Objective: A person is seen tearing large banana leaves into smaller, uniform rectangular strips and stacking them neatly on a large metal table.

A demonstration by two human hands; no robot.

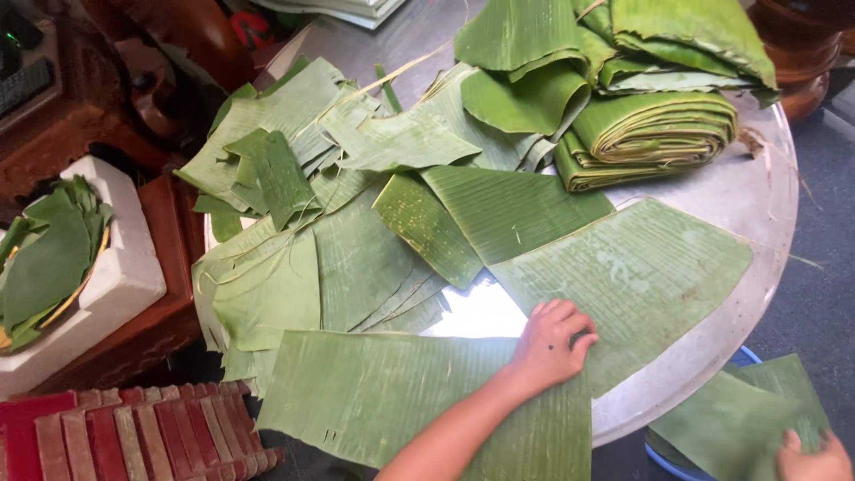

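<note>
Banana leaves cover most of the round metal table (757, 191), and the left hand (550, 346) lies on them with the palm down and the fingers curled loosely, pressing rather than gripping. Under this hand two pieces meet: the large cut leaf (641, 276) reaching away to its right, and the long leaf strip (392, 401) running to its left along the near edge of the table. Beyond the hand lies a loose heap of torn leaf pieces (312, 214), and further, to the right, a stack of folded leaf bundles (655, 134). The right hand (810, 459) is low at the corner of the view, only partly visible; it touches a leaf piece (739, 419) that lies in a blue basin (672, 459) below the table, but I cannot tell if it grips. Far to the left of the hands, a white foam box (125, 267) holds a shallow bowl with small green leaf pieces (49, 254).
</note>
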